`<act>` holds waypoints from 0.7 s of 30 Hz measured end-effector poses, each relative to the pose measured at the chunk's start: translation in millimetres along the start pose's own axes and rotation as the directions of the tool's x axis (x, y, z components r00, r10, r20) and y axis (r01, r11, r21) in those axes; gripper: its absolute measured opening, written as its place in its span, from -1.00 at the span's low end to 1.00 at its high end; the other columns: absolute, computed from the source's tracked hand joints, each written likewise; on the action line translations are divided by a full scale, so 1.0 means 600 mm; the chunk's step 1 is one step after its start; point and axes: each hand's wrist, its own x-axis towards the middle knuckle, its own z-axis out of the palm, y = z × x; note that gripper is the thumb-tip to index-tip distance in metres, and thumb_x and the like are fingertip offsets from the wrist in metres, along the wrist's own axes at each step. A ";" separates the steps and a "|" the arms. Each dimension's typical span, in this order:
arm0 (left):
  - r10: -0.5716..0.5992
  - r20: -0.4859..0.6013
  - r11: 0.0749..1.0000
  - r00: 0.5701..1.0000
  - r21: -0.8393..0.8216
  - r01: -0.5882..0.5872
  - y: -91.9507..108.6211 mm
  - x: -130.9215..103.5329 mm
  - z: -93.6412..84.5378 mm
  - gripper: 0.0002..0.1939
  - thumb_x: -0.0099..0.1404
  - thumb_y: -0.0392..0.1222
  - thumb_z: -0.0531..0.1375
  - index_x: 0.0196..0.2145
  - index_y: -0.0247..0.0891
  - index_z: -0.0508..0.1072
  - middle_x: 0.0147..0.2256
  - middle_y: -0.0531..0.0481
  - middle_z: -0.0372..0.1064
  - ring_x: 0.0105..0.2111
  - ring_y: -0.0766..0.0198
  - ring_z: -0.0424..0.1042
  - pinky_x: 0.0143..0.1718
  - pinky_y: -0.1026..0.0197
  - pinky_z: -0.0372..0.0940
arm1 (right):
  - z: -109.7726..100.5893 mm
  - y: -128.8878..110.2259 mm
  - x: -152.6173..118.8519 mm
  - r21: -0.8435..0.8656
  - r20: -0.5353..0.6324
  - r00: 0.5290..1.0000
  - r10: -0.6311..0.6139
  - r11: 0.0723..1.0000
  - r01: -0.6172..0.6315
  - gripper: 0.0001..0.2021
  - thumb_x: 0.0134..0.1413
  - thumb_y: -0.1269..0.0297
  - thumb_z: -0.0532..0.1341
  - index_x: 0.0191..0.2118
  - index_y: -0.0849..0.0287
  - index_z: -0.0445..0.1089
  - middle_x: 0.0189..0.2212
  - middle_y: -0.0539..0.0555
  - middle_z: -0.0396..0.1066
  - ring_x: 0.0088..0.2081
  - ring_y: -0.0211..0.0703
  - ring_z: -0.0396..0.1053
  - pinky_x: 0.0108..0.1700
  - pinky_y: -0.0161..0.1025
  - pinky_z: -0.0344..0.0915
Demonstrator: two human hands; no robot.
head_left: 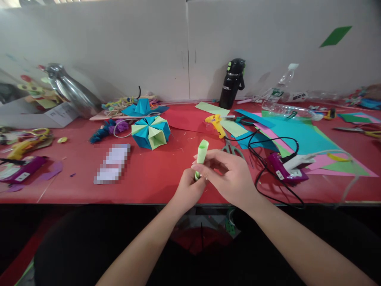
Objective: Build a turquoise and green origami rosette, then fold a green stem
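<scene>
A rolled piece of light green paper (202,153) stands upright between my hands, its open end at the top. My left hand (189,184) is closed around its lower part. From the right, my right hand (228,172) pinches it higher up between thumb and fingers. Some of the roll is hidden behind my fingers. Beyond my hands to the left sits a folded paper ball (150,133) in blue and light green. A yellow glue gun (216,124) lies just past my right hand, with grey-handled scissors (231,149) close to it.
A blurred-out phone (113,163) lies on the red table (160,180) at left. Rightward are a purple power strip (286,169), looping black cables and coloured paper sheets (297,133). Along the back stand a black bottle (232,85), clear plastic bottles (282,89) and a metal jug (70,89).
</scene>
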 end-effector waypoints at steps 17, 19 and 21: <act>0.127 -0.065 0.988 0.990 0.093 -0.121 -0.008 -0.026 0.012 -0.73 0.46 -0.12 0.02 -0.41 -0.24 0.19 -0.50 0.14 0.05 -0.49 0.39 0.02 -0.47 0.29 0.01 | -0.003 -0.004 -0.001 -0.024 -0.062 0.997 -0.046 0.999 0.044 -0.90 0.15 0.23 0.36 -0.25 0.12 0.52 -0.38 -0.02 0.51 -0.39 -0.26 0.44 -0.33 -0.31 0.42; 0.136 -0.062 0.989 0.989 0.074 -0.132 -0.006 -0.026 0.011 -0.69 0.46 -0.09 0.03 -0.43 -0.23 0.17 -0.52 0.16 0.01 -0.51 0.40 -0.01 -0.49 0.29 -0.03 | -0.003 -0.007 -0.001 -0.009 -0.062 0.997 -0.045 0.999 0.045 -0.90 0.16 0.24 0.36 -0.23 0.12 0.52 -0.37 -0.02 0.51 -0.38 -0.26 0.45 -0.31 -0.30 0.43; 0.142 -0.031 0.989 0.989 0.049 -0.140 -0.003 -0.025 0.011 -0.66 0.46 -0.07 0.04 -0.46 -0.23 0.13 -0.52 0.17 -0.03 -0.51 0.41 -0.05 -0.51 0.29 -0.06 | -0.005 -0.010 -0.001 0.013 -0.063 0.997 -0.050 0.999 0.051 -0.88 0.17 0.26 0.34 -0.18 0.11 0.50 -0.32 -0.01 0.51 -0.34 -0.24 0.47 -0.27 -0.29 0.45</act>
